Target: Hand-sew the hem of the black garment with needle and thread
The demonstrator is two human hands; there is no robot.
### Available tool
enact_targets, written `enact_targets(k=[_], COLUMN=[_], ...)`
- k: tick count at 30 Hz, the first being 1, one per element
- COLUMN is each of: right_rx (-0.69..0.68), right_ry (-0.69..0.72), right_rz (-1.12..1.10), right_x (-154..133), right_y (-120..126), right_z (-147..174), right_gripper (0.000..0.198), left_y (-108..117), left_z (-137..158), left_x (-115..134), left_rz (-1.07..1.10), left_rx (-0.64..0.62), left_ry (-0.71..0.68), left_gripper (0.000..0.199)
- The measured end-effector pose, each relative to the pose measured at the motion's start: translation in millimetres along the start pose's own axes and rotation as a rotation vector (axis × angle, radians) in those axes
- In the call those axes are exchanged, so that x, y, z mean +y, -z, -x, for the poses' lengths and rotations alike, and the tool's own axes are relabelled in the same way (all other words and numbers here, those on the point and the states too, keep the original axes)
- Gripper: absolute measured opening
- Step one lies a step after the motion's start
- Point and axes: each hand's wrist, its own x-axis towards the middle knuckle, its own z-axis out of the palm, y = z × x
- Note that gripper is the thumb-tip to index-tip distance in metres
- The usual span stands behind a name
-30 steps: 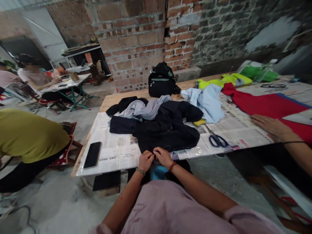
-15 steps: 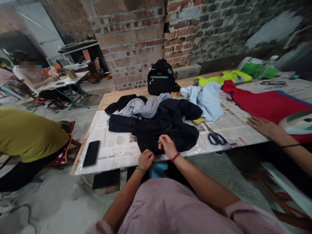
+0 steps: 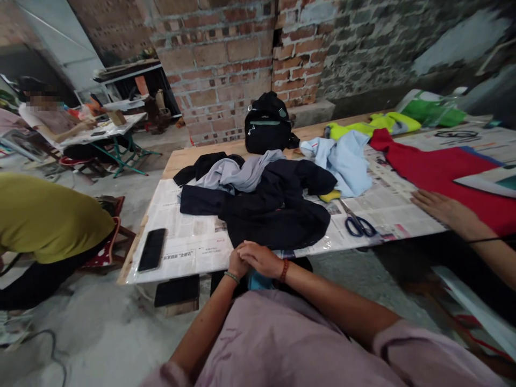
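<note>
Dark garment [image 3: 278, 220] spreads out on our side of the black backpack [image 3: 268, 129]

And we're at the cloth's front edge, straight toward us from the backpack, both hands together! Our right hand [image 3: 262, 259] lies over our left hand [image 3: 238, 262], its fingers bent and overlapping; the left fingers are bunched beneath, touching the garment's near border or just beside it, we cannot tell which. Anything pinched in there? We cannot tell: the overlap hides whatever the fingers may hold. A beaded bracelet [image 3: 231, 277] circles our left wrist, a red bracelet [image 3: 284, 270] our right.

Look at the spread around that backpack! On its near side, a little left, grey cloth [image 3: 242, 174] lies twisted along the dark garment, with black cloth [image 3: 191, 173] beside it. Right of the backpack and nearer us, we have a light blue garment [image 3: 346, 166], a scrap of yellow cloth [image 3: 330, 196] peeking out, then scissors [image 3: 353, 219] with dark blue handles, closer again. Well left and near, a phone [image 3: 152, 250] lies flat on newspaper [image 3: 201, 236].

And what colour far to the backpack's right: red cloth [image 3: 435, 172], an iron [image 3: 489, 180] partly out of view, and a co-worker's hand [image 3: 447, 212] palm down near the red. On that same side, farther from us, a fluorescent yellow garment [image 3: 363, 128] leads to a green and white bag [image 3: 435, 110].
</note>
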Motion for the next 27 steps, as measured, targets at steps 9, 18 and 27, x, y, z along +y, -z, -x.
enact_targets(k=[9,18,27], right_rx=[-0.211,-0.036,0.209], right_ry=[0.239,0.151,-0.118], right_rz=[0.705,0.796,0.488], right_x=[25.3,37.3,23.5], right_y=[64.6,118.7,69.6], right_z=[1.9,3.2,22.0], right_gripper=[0.027,0.031,0.024], left_y=[4.8,4.7,5.8], left_z=[-2.1,-2.6,-2.4], left_x=[11.5,14.2,14.1], left_rz=[-0.107,-0.098,-0.033], left_rx=[-0.038,-0.02,0.006], left_ry=[-0.089,-0.074,-0.059], left_gripper=[0.014,0.016,0.011])
